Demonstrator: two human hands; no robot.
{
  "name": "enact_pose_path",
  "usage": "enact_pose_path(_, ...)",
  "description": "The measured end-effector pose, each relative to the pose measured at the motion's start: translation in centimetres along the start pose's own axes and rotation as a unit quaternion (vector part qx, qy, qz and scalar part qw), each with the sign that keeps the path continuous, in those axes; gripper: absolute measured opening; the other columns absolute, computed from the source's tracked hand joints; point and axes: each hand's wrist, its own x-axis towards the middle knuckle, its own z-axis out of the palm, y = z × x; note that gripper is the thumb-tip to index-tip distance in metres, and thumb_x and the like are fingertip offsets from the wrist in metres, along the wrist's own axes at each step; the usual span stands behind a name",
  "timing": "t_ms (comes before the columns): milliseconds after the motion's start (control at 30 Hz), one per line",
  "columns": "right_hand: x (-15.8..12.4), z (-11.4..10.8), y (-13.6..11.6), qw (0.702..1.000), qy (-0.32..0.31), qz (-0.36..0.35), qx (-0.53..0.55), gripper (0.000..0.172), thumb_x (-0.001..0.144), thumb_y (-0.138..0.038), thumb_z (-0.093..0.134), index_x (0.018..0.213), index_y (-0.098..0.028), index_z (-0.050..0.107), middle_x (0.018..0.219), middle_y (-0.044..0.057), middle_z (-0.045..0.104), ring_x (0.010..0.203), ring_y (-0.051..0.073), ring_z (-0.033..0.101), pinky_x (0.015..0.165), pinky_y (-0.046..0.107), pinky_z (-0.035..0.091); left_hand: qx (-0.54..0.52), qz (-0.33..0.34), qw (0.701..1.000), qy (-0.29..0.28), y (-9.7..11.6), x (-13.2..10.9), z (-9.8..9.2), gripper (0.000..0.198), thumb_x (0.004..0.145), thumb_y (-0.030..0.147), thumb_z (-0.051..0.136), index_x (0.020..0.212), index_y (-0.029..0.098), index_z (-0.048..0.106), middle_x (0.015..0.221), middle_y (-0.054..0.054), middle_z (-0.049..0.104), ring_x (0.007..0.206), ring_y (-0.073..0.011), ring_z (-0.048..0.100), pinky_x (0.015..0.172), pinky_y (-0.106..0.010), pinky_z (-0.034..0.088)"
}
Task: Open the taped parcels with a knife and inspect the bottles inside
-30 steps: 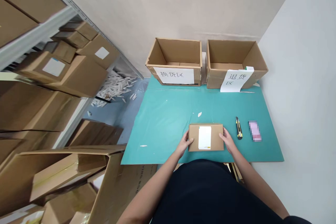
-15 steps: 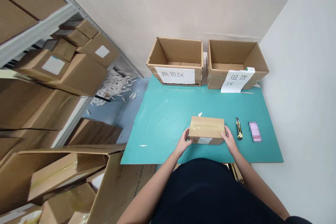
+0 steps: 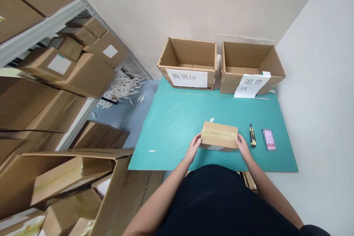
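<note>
A taped cardboard box (image 3: 219,132) is held between my two hands above the front part of the green table (image 3: 171,129). My left hand (image 3: 193,148) grips its left end, and my right hand (image 3: 242,147) grips its right end. Clear tape runs along the top, and a white label (image 3: 215,148) shows on the side facing me. To the right of my right hand lies a yellow and black utility knife (image 3: 252,135). Farther right is a pinkish, pixelated rectangular item (image 3: 269,139) whose kind I cannot make out.
Two open cardboard boxes with paper signs, the left one (image 3: 188,53) and the right one (image 3: 251,57), stand at the table's back edge. A large carton (image 3: 118,180) holding several boxes stands at lower left. Shelves (image 3: 80,125) stacked with boxes line the left side.
The held box has tilted slightly, its label side now showing less, with both hands still on its ends. The camera view has shifted a little.
</note>
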Motion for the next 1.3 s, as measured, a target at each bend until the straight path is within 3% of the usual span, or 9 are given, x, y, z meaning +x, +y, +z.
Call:
enact_pose_path(200,0.4,-0.1,-0.4,0.994,0.040,-0.021,-0.102,0.073,0.080,-0.061,0.061,0.140,-0.021,0.054,0.133,0.015,0.061,0.120,0.035,0.059,0.105,0.053,0.046,-0.001,0.002,1.000,-0.008,-0.5,-0.4,0.1,0.066,0.079,0.066,0.068,0.130,0.024,0.064,0.147,-0.009,0.056,0.142,-0.0323,0.043,0.120,-0.047,0.030)
enact_pose_path(367,-0.9,-0.9,-1.4,0.927,0.004,-0.220,-0.304,0.045,0.090,-0.031,0.048,0.133,-0.029,0.062,0.137,0.009,0.055,0.132,0.030,0.047,0.115,0.053,0.034,-0.006,-0.016,1.000,-0.024,-1.7,-0.3,-0.3,0.077,0.071,0.067,0.075,0.135,0.025,0.060,0.158,-0.009,0.042,0.150,-0.0327,0.030,0.121,-0.044,0.029)
enact_pose_path(500,-2.0,-1.5,-2.2,0.871,-0.037,-0.266,-0.411,0.048,0.088,-0.016,0.044,0.126,-0.033,0.069,0.126,0.008,0.063,0.123,0.030,0.051,0.109,0.053,0.038,-0.021,-0.114,0.993,0.017,-3.5,0.2,-0.9,0.097,0.066,0.068,0.080,0.147,0.028,0.045,0.165,-0.013,0.027,0.153,-0.0341,0.021,0.118,-0.043,0.031)
enact_pose_path(600,-2.5,-1.7,-2.7,0.854,-0.036,-0.269,-0.444,0.053,0.086,-0.010,0.044,0.127,-0.033,0.068,0.128,0.007,0.064,0.122,0.030,0.052,0.107,0.052,0.037,-0.046,-0.205,0.977,0.022,-4.7,0.7,-1.0,0.092,0.067,0.072,0.076,0.142,0.025,0.050,0.153,-0.018,0.045,0.143,-0.0362,0.040,0.111,-0.047,0.037)
enact_pose_path(700,-2.7,-1.4,-3.2,0.864,-0.023,-0.255,-0.434,0.051,0.087,-0.010,0.043,0.126,-0.030,0.069,0.130,0.009,0.065,0.125,0.031,0.051,0.109,0.054,0.034,-0.070,-0.220,0.973,-0.029,-4.8,1.2,-0.7,0.079,0.065,0.074,0.076,0.120,0.018,0.064,0.122,-0.016,0.069,0.120,-0.0327,0.062,0.100,-0.044,0.046)
enact_pose_path(767,-2.8,-0.8,-3.6,0.887,-0.007,-0.235,-0.398,0.043,0.090,-0.019,0.046,0.126,-0.027,0.069,0.129,0.011,0.065,0.126,0.033,0.051,0.112,0.056,0.032,-0.067,-0.206,0.976,-0.038,-4.3,1.4,-0.2,0.073,0.062,0.072,0.079,0.107,0.017,0.068,0.109,-0.013,0.074,0.108,-0.0305,0.067,0.094,-0.041,0.050)
enact_pose_path(900,-3.4,1.8,-4.6,0.943,-0.017,-0.176,-0.282,0.046,0.091,-0.045,0.058,0.133,-0.030,0.064,0.143,0.008,0.058,0.135,0.034,0.047,0.119,0.055,0.028,-0.065,-0.170,0.983,-0.020,-2.5,1.3,1.0,0.072,0.058,0.062,0.086,0.113,0.019,0.066,0.112,-0.012,0.072,0.105,-0.0297,0.068,0.089,-0.040,0.051)
enact_pose_path(1067,-4.1,4.7,-6.6,0.967,-0.041,-0.147,-0.205,0.066,0.089,-0.057,0.059,0.150,-0.033,0.046,0.161,0.002,0.037,0.150,0.030,0.028,0.125,0.052,0.021,-0.051,-0.098,0.994,0.010,-0.4,0.4,2.5,0.073,0.063,0.058,0.084,0.121,0.022,0.060,0.116,-0.009,0.067,0.106,-0.0263,0.065,0.090,-0.038,0.052)
enact_pose_path(1300,-3.3,5.3,-7.3,0.995,-0.063,-0.072,0.013,0.067,0.087,-0.056,0.063,0.147,-0.030,0.049,0.152,0.002,0.050,0.142,0.030,0.044,0.119,0.048,0.035,0.040,0.019,0.998,0.053,2.8,-0.5,1.9,0.059,0.069,0.053,0.080,0.117,0.025,0.063,0.105,-0.006,0.064,0.104,-0.0241,0.060,0.090,-0.036,0.050)
